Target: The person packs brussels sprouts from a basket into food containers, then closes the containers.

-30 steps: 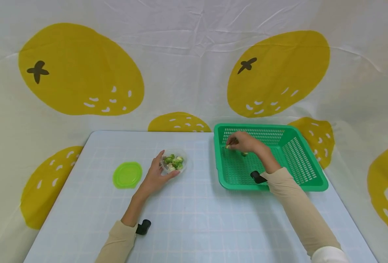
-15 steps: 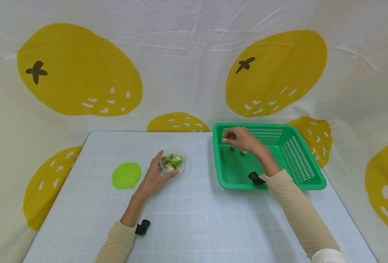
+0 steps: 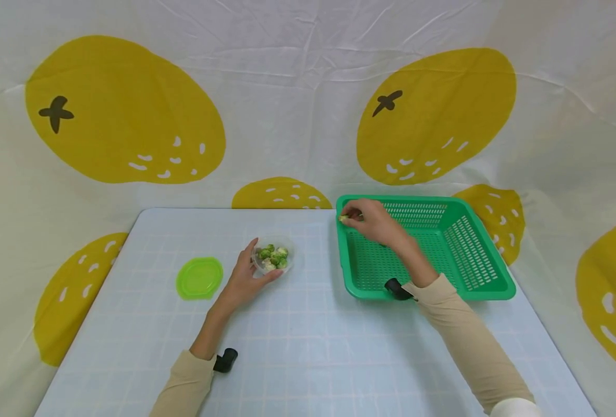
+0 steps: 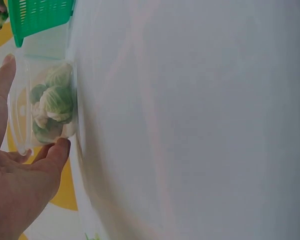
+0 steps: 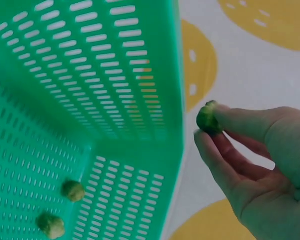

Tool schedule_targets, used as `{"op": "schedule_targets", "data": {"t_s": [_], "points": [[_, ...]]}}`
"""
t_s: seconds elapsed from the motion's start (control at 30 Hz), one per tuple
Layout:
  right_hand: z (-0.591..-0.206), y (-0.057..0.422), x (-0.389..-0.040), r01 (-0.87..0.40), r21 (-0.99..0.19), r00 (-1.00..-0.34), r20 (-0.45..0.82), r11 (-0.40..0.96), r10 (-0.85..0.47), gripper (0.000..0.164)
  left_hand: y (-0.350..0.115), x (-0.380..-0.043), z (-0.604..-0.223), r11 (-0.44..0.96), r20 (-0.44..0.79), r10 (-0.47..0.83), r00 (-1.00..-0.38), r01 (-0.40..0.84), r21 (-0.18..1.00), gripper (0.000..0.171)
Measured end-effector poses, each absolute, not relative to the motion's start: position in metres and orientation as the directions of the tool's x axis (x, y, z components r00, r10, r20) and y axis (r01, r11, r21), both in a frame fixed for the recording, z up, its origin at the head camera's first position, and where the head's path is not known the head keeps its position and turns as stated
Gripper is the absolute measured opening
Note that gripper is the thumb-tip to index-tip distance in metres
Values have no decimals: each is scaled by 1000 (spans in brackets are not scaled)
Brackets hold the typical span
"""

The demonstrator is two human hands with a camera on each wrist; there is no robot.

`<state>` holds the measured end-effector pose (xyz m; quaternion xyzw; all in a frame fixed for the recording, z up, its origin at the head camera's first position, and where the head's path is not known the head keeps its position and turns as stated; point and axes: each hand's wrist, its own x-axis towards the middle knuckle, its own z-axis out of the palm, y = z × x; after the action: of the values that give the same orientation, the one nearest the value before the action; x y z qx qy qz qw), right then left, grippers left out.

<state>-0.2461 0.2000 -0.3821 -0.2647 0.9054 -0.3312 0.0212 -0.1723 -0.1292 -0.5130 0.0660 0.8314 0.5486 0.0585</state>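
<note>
"What's biggest on the table (image 3: 297,353)?"

"The green basket (image 3: 466,263), at the far-right corner, its long axis running along the far edge. Looks stiff and light; I'd lift it by the rim."

"Next?"

"The clear bowl (image 3: 290,250), upright, left of the basket and closer to the far edge than the near one. The left hand (image 3: 246,281) spans it widely, thumb and fingers on opposite sides. Probably thin, slick plastic, so a gentle squeeze should do."

"And the lime-green lid (image 3: 199,278)?"

"Flat, left of the bowl. Likely bendy; a small tab seems to face the near edge, handy to pinch."

"The sprouts?"

"A cluster of sprouts (image 3: 274,256) in the bowl, two loose sprouts (image 5: 73,190) on the basket floor. The right hand (image 3: 372,220) pinches a held sprout (image 5: 207,119) narrowly by the basket's far-left corner; over or outside the rim, I can't tell."

"How should that one handle?"

"Light, firm, with leaves that might bruise: grip its middle. It's nearly round, so barely a long axis; where its stem points is unclear."
</note>
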Motion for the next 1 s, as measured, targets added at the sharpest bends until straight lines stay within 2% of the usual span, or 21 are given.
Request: {"op": "schedule_targets", "data": {"t_s": [0.53, 1.0], "points": [[-385, 156, -237, -486, -646, -848, 186, 588, -497, 16, -131, -173, -513, 375, -26, 170, -985, 40, 926, 108], [-392, 115, -235, -538, -649, -810, 221, 538, -544, 14, -129, -173, -512, 387, -25, 162, -986, 40, 921, 107]]}}
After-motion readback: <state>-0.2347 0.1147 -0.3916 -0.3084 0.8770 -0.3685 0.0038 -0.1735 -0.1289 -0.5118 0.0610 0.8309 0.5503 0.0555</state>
